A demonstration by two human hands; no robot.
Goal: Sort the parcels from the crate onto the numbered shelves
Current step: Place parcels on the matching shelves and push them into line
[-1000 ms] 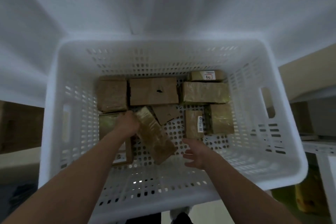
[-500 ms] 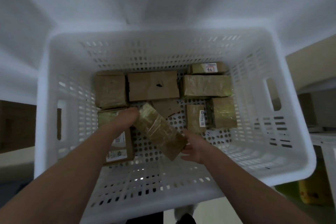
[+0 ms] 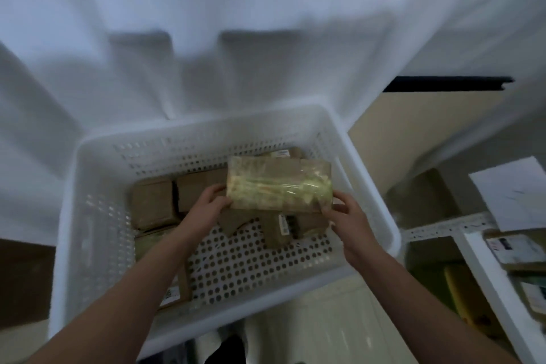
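**Item: parcel (image 3: 279,185).** Oblong, flat, brown cardboard. It is wrapped in clear glossy film that throws a pale yellow-green glare across the middle of its face. A band of plain brown shows along the upper edge. No label can be read on the visible face.

**Position:** held with its long side running left to right, nearly level. It sits over the far right part of the crate (image 3: 88,216), above the parcels lying there and clear of the perforated floor.

**Hold:** the left grip (image 3: 206,207) is curled round the parcel's lower left corner. The right grip (image 3: 347,216) grasps the lower right corner. Both forearms reach in over the near rim.

**Container:** white plastic crate with slotted walls and a round-holed floor.

**Other contents:**
- Square box (image 3: 152,204) at far left.
- Plain box (image 3: 201,186) just beside it.
- Barcoded packet (image 3: 277,229) below the held parcel.
- Labelled packet (image 3: 174,295) at near left, partly hidden by the left forearm.
- Labelled box (image 3: 283,153) against the far wall, mostly hidden.

**Surroundings:** white shelf frame (image 3: 443,226) to the right, carrying labelled parcels (image 3: 514,248). A sheet of paper (image 3: 514,195) lies above them.
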